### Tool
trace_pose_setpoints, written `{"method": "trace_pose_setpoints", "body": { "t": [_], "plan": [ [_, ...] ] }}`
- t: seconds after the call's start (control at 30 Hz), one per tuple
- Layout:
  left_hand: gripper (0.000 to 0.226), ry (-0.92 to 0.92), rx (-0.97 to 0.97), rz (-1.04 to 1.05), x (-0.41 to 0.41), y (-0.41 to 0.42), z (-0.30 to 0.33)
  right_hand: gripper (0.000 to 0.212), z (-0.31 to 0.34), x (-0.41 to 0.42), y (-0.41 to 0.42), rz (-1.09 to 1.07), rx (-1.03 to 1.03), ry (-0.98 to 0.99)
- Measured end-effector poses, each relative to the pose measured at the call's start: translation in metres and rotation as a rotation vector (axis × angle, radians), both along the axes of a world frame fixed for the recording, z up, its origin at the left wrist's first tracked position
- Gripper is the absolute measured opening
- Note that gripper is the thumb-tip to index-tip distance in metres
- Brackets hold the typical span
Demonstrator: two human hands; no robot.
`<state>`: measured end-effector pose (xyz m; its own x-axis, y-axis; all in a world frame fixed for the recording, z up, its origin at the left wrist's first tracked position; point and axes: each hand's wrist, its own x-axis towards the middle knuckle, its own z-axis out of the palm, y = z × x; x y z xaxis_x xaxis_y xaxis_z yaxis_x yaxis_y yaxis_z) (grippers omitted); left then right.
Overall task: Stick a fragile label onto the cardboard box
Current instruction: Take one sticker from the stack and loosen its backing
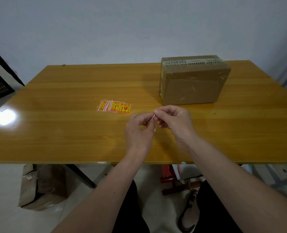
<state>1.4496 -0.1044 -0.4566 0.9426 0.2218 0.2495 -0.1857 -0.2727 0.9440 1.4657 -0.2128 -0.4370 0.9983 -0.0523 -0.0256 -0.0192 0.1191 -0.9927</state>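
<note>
Above the near middle of the wooden worktop [64, 91], both hands met over one small label [153, 122], seen almost edge-on as a thin white strip. The left hand [138, 130] was curled, its thumb and fingertips pinched on the lower part of the label, the other fingers folded in toward the palm. The right hand [174, 120] was likewise closed, thumb and forefinger clamped on the label's upper edge, the remaining fingers tucked beneath. Whether the backing had begun to separate could not be told from this angle.

Just left of the hands, a fanned stack of fragile labels [114, 107] lay flat on the worktop, yellow and red with printed symbols, the topmost one on the right end of the fan. The cardboard box [192, 84] stood at the far right of the worktop, well apart from the stack and just beyond the right hand, sealed with clear tape across its top and front; its contents were hidden. Under the worktop, on the floor at the left, sat a torn brown carton [42, 187], its inside not visible
</note>
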Motion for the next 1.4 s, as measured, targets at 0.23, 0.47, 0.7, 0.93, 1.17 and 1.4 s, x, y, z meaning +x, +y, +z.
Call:
{"method": "trace_pose_setpoints", "body": {
  "t": [0.23,0.47,0.7,0.93,1.17,1.4],
  "plan": [
    [0.024,0.024,-0.026,-0.002,0.0,0.001,-0.003,0.006,-0.002,0.001,0.001,0.0,-0.019,0.019],
    [0.026,0.019,0.025,0.076,0.003,0.003,-0.002,0.013,-0.004,-0.001,-0.001,-0.017,-0.139,-0.03],
    [0.022,-0.042,0.235,0.134,0.012,0.009,-0.002,0.015,-0.005,0.003,-0.004,-0.042,-0.468,-0.099],
    [0.023,-0.065,0.147,-0.031,0.002,-0.003,-0.008,0.014,-0.002,0.001,0.0,-0.039,-0.202,0.013],
    [0.027,0.037,-0.179,-0.148,0.0,-0.006,-0.006,0.017,-0.006,-0.001,-0.004,0.014,-0.098,0.057],
    [0.029,0.091,-0.285,-0.093,0.007,-0.006,-0.005,0.013,-0.006,-0.002,-0.002,-0.009,-0.065,0.03]
  ]
}}
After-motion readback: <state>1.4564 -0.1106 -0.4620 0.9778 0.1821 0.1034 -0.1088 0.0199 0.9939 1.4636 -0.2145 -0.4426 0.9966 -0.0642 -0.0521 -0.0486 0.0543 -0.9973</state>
